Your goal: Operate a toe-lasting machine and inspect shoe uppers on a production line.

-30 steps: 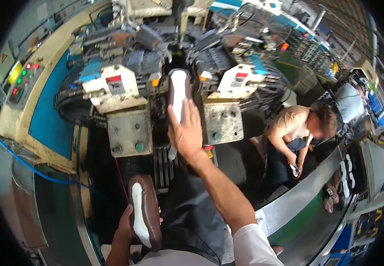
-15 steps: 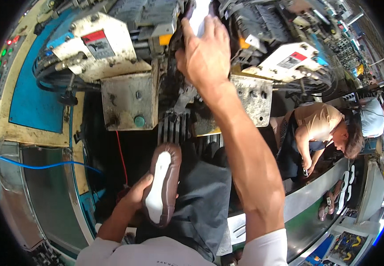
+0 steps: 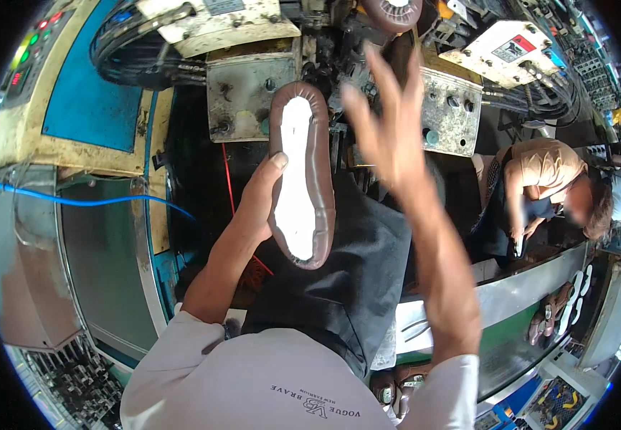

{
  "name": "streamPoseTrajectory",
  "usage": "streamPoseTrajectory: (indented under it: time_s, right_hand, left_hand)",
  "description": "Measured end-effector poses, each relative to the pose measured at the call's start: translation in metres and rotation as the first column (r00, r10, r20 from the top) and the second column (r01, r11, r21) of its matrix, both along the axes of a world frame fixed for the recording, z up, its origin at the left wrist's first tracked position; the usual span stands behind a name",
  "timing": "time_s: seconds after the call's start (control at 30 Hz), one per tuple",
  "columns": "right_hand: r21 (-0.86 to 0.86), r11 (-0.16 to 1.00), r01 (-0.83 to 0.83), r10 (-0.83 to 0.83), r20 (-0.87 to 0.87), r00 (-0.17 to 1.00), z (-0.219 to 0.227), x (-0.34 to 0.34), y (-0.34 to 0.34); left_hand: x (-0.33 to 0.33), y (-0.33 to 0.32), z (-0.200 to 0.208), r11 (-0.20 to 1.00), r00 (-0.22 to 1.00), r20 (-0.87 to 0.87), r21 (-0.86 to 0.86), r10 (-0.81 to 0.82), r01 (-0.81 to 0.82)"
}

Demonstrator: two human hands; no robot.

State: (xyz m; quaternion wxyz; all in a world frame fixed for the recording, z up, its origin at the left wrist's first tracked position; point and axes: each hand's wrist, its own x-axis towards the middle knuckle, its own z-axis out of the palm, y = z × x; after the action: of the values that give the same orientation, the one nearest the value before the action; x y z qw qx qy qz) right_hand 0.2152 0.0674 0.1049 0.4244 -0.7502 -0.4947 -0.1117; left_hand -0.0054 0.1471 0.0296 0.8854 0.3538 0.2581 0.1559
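A brown leather shoe upper [image 3: 324, 165] with a white insole on its underside is held bottom side up, toe end pointing away from me. My left hand [image 3: 259, 192] grips it from the left side, thumb on the edge, the other fingers hidden behind. To its right, my right hand [image 3: 389, 136] hangs in the air, blurred, with fingers spread and nothing in them. Beyond those fingers, a second brown shoe upper [image 3: 391, 17] with a white underside sits in the machine [image 3: 249, 93], partly cut off by the top of the view.
At right a co-worker [image 3: 543, 172] bends over something small in their hands. A green conveyor belt [image 3: 486, 351] with a metal edge carries brown shoes [image 3: 540, 322] and white insoles [image 3: 576, 294]. More shoes [image 3: 396, 387] lie near my right elbow. A blue hose [image 3: 95, 199] crosses at left.
My left hand has lifted its shoe upper from over my lap up toward the machine. My right hand has come off the other shoe upper and drawn back. The view has shifted too.
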Motion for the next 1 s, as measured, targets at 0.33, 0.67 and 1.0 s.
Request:
streamPoseTrajectory:
  time_s: [0.33,0.67,1.0]
  right_hand:
    - [0.214,0.966,-0.146,0.222,-0.974,0.043,-0.065,-0.221,-0.126]
    - [-0.015,0.765,-0.644,-0.008,-1.0,0.014,-0.083,-0.301,-0.165]
    - [-0.144,0.982,-0.122,-0.106,-0.957,0.271,-0.065,-0.201,-0.28]
  left_hand:
    - [-0.11,-0.087,0.001,0.985,0.958,0.234,0.02,0.164,-0.174]
    - [-0.387,-0.026,-0.1,0.754,0.663,-0.369,0.217,0.651,-0.62]
    - [-0.352,0.184,-0.078,0.817,0.656,-0.548,0.544,0.519,-0.191]
